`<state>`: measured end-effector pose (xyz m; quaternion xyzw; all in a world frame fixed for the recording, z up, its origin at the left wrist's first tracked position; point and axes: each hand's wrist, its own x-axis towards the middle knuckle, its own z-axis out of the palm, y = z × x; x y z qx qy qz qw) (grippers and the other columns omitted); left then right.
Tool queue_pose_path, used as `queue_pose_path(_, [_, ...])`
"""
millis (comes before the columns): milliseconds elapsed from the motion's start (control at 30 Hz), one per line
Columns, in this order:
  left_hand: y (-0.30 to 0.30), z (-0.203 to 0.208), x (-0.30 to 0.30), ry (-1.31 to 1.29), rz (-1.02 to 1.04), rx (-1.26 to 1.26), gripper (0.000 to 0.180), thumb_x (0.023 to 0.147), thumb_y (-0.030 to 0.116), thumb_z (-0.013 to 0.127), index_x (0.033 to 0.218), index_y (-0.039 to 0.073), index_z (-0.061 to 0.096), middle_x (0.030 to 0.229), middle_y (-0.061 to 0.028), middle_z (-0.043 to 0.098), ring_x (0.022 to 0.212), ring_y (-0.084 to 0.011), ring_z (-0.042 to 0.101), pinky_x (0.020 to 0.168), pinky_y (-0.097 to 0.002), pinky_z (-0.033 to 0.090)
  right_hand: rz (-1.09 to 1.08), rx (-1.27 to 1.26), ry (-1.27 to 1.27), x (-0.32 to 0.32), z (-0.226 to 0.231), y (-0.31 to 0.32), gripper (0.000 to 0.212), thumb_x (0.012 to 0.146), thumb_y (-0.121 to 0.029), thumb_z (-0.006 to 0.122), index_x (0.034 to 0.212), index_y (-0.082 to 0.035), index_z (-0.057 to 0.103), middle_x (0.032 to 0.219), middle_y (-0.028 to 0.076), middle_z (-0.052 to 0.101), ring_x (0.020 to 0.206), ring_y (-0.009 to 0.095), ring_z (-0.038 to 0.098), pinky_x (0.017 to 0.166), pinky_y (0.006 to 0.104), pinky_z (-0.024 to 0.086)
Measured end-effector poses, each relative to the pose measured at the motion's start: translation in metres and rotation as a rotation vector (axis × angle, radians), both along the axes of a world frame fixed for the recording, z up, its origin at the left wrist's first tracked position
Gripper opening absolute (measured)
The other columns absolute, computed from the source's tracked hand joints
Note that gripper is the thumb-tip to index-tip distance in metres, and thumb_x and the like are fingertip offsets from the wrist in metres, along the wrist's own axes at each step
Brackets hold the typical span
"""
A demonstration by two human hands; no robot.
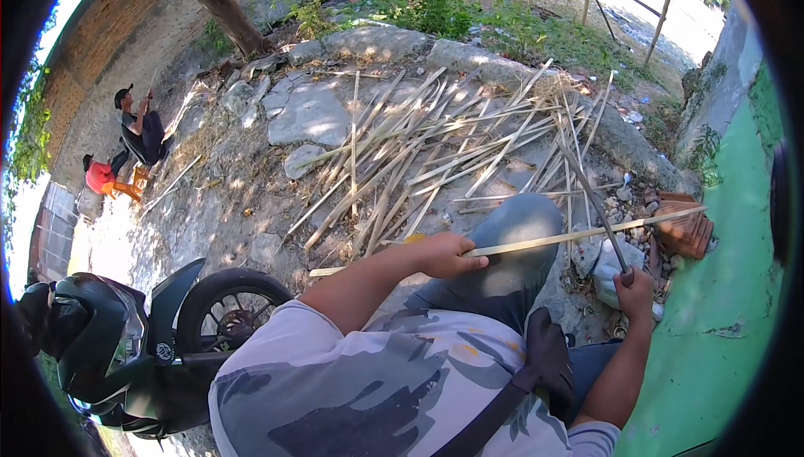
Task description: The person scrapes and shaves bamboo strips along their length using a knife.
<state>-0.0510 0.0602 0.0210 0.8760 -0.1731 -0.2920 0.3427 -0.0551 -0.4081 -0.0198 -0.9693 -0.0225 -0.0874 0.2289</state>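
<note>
My left hand (450, 255) is closed around one end of a long pale bamboo strip (536, 243), which points out to the right past my raised knee. In my right hand (635, 293) is the dark handle of a long, narrow-bladed knife (590, 193). Its blade slants up and to the left, and it crosses the strip in this view. Whether the edge touches the strip, I cannot tell. Beyond my knee lies a loose, crisscrossed heap of similar bamboo strips (435, 143) on the ground.
A green wall (712, 340) runs along my right, with reddish tiles (682, 227) stacked beside it. A dark motorcycle (126, 348) stands at the left. Flat stones (310, 114) edge the heap. Two people (144, 130) sit far left, one on an orange stool (127, 185).
</note>
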Motion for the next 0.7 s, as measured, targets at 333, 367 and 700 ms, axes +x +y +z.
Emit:
queue_pose_path(333, [-0.002, 0.000, 0.014, 0.091, -0.091, 0.089, 0.066, 0.101, 0.062, 0.045, 0.106, -0.001, 0.065, 0.096, -0.0247, 0.068, 0.097, -0.0424, 0.066, 0.085, -0.0505, 0.049, -0.141, 0.010, 0.050, 0.005, -0.031, -0.042, 0.030, 0.083, -0.023, 0.076, 0.087, 0.002, 0.061, 0.073, 0.017, 0.062, 0.068, 0.035, 0.061, 0.066, 0.0451, 0.046])
queue_pose_path(367, [-0.001, 0.001, 0.014, 0.089, -0.073, 0.110, 0.066, 0.101, 0.062, 0.044, 0.102, -0.001, 0.064, 0.094, -0.0246, 0.067, 0.095, -0.0425, 0.066, 0.084, -0.0515, 0.049, -0.131, 0.059, 0.122, 0.010, -0.011, -0.027, 0.032, 0.085, -0.026, 0.076, 0.088, 0.003, 0.061, 0.072, 0.015, 0.062, 0.069, 0.035, 0.061, 0.065, 0.0463, 0.045])
queue_pose_path(700, [-0.019, 0.002, 0.044, 0.202, -0.029, 0.167, 0.072, 0.100, 0.067, 0.042, 0.101, -0.001, 0.066, 0.088, -0.0230, 0.067, 0.089, -0.0412, 0.067, 0.079, -0.0519, 0.051, -0.117, -0.067, 0.176, 0.014, -0.003, -0.030, 0.035, 0.086, -0.025, 0.076, 0.084, 0.003, 0.056, 0.068, 0.016, 0.057, 0.062, 0.030, 0.053, 0.063, 0.0433, 0.042])
